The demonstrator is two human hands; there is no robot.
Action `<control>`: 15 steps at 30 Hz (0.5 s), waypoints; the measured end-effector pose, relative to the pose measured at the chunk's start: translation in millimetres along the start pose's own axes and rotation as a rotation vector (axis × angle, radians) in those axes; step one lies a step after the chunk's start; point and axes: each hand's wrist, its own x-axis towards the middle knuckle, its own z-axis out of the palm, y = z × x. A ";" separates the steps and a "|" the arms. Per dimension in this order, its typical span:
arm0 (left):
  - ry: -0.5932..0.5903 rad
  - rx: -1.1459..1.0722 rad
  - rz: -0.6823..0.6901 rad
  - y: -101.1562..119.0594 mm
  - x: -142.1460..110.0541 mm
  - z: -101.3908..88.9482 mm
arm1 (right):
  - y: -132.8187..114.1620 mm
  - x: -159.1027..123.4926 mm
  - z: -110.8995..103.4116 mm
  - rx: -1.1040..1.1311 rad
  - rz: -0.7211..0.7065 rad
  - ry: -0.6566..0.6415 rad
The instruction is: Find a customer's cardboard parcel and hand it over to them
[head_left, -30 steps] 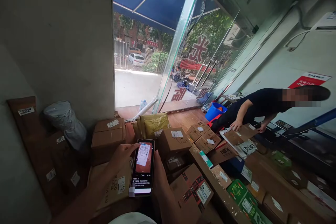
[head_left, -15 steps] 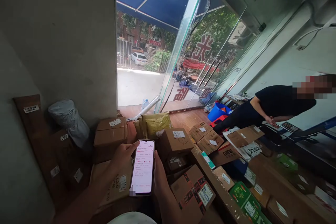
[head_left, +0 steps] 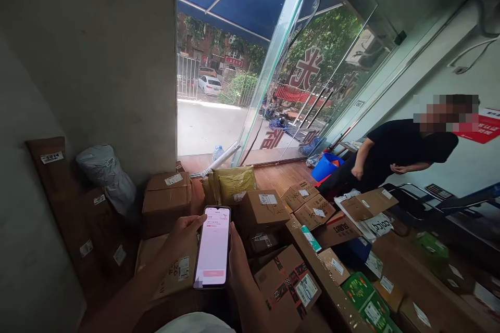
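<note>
A smartphone [head_left: 213, 252] with a lit, mostly pale pink screen is held upright between both hands, over the cardboard boxes in front of me. My left hand [head_left: 186, 233] grips its upper left edge, thumb at the corner of the screen. Along the right edge lies my right hand [head_left: 239, 257], its thumb against the side and its other fingers hidden behind the phone. Below my left wrist sits a labelled carton [head_left: 167, 278]. A box with black and red tape [head_left: 287, 283] is just right of my right forearm.
More parcels surround me: a brown box [head_left: 166, 197], a yellow bag [head_left: 236, 183], a grey wrapped bundle [head_left: 107, 171] and green boxes [head_left: 365, 296]. A glass door [head_left: 273, 62] stands ahead. At the right, a person in dark clothes [head_left: 406, 148] stands by a blue bucket [head_left: 327, 166].
The phone screen has switched from a page full of text to a mostly blank one with a pink button. The person at the right has moved their hands apart and shifted slightly left.
</note>
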 end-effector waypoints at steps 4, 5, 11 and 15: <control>0.020 -0.074 -0.064 -7.5 1.7 -2.8 | 1.5 0.8 0.5 -0.056 0.005 -0.002; -0.003 -0.145 -0.092 -10.7 0.5 -2.5 | 4.1 1.3 0.4 -0.051 0.004 0.006; 0.006 -0.731 -0.420 -40.6 -20.5 14.3 | 19.5 1.7 2.3 -0.211 0.053 -0.012; 0.090 -0.925 -0.539 -65.2 -34.1 12.3 | -23.5 -1.0 6.2 -0.734 0.041 -0.334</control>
